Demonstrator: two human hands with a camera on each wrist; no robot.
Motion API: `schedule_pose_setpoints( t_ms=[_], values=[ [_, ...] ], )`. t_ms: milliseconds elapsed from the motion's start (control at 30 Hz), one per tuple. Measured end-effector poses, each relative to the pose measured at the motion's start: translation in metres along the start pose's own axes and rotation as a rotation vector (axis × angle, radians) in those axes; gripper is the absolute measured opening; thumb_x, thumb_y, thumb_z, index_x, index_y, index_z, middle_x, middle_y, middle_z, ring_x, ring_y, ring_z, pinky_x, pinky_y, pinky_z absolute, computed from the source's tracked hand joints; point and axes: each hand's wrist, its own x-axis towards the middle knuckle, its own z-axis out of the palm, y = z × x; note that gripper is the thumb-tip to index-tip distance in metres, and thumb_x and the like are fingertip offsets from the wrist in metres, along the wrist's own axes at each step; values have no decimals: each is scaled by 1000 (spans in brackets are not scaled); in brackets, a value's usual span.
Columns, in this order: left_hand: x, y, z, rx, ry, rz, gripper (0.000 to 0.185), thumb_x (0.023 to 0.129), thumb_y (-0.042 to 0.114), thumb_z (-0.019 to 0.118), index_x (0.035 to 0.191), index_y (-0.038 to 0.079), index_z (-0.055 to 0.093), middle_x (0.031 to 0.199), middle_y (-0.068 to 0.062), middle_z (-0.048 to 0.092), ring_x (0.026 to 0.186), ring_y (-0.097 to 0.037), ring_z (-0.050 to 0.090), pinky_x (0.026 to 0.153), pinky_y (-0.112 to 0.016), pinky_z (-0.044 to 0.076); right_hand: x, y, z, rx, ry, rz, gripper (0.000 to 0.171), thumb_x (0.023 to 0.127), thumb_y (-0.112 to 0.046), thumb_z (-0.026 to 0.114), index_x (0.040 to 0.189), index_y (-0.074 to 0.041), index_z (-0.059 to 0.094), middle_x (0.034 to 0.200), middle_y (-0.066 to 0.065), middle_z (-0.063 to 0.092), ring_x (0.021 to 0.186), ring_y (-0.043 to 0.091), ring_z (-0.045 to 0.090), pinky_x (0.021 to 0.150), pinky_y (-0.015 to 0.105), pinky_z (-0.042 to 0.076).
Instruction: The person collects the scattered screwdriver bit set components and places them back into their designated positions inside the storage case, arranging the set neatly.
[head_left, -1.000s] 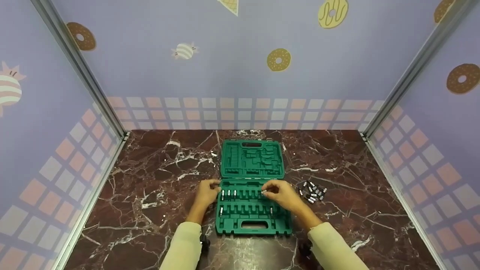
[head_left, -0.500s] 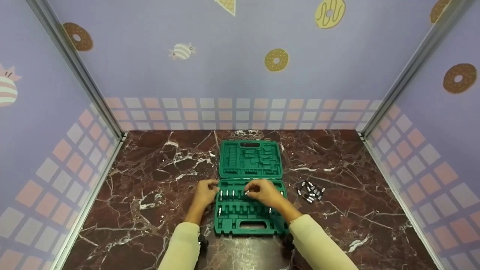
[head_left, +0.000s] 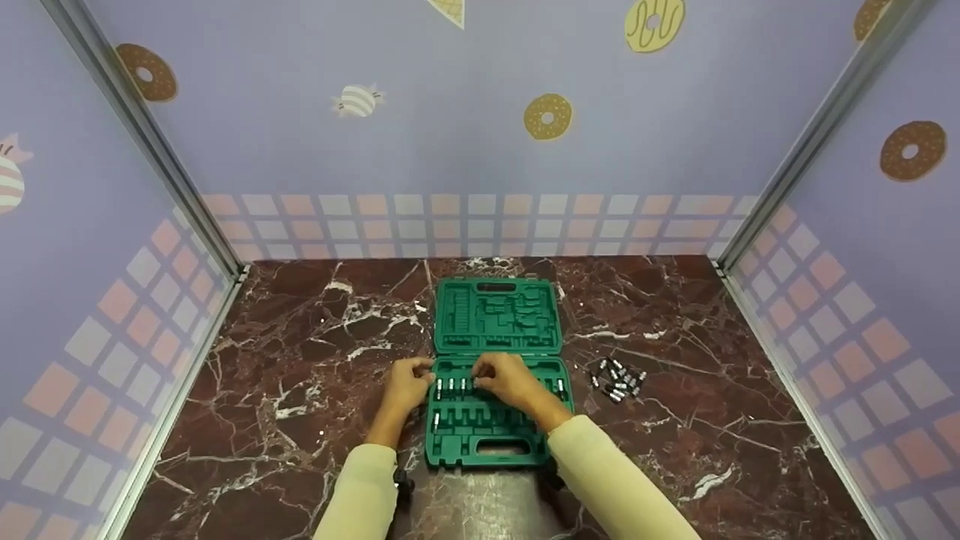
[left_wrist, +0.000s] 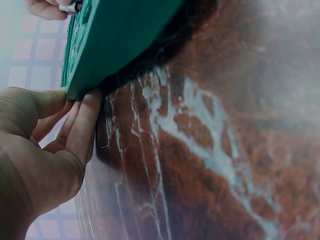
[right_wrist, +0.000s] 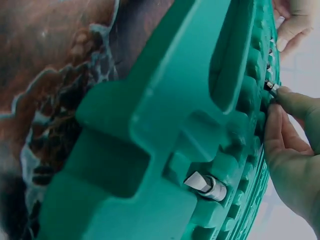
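Note:
An open green plastic tool case (head_left: 448,448) lies on the table, its lid (head_left: 499,319) folded back. My left hand (head_left: 409,384) grips the case's left edge, thumb on the rim and fingers against the side in the left wrist view. Over the upper row of slots, my right hand (head_left: 514,381) pinches a small silver bit socket (left_wrist: 70,7) between thumb and fingers. Just left of it, several bit sockets (head_left: 451,386) sit in slots. Another stands at the row's right end (head_left: 560,386). A flat-tipped bit (right_wrist: 206,186) sits in a lower slot, hidden by my right arm in the head view.
A loose pile of bit sockets (head_left: 617,380) lies on the marbled table (head_left: 315,442), right of the case. One more bit socket (head_left: 436,421) is in the lower row's left slot. Patterned walls (head_left: 480,150) enclose the table at the back and sides.
My right hand has moved left along the upper row, to beside the seated bit sockets, uncovering the one at the right end. My left hand stays at the case's edge.

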Motion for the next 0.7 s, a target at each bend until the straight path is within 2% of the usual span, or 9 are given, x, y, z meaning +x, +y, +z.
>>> schedule_pose_setpoints(
  t_ms=[200,333,500,700],
  values=[
    [1,-1,-1,24,14,16,22,93,-2,69,114,-1,77,95,-16,72,84,-25,66,65,-36,56,7,-2,3,-70,24,-18,11,98,-9,70,106,-7,78,100,8,75,93,23,71,81,40,59],
    [2,-1,-1,30,21,19,23,92,-3,69,114,-1,77,93,-16,72,81,-24,66,66,-36,56,9,-3,3,-68,22,-2,11,97,-9,71,105,-7,78,100,9,76,93,23,71,82,41,59],
    [2,-1,-1,15,17,1,23,94,-2,69,116,0,77,97,-17,72,86,-26,67,67,-36,56,12,-4,2,-83,12,-17,11,97,-9,71,105,-7,78,100,10,76,93,25,72,82,42,59],
    [1,0,0,31,16,31,22,92,-4,69,113,-2,77,94,-17,72,82,-25,66,66,-37,55,11,-1,0,-72,20,-44,10,97,-10,72,104,-7,78,99,9,76,92,24,71,82,42,59]
  ],
)
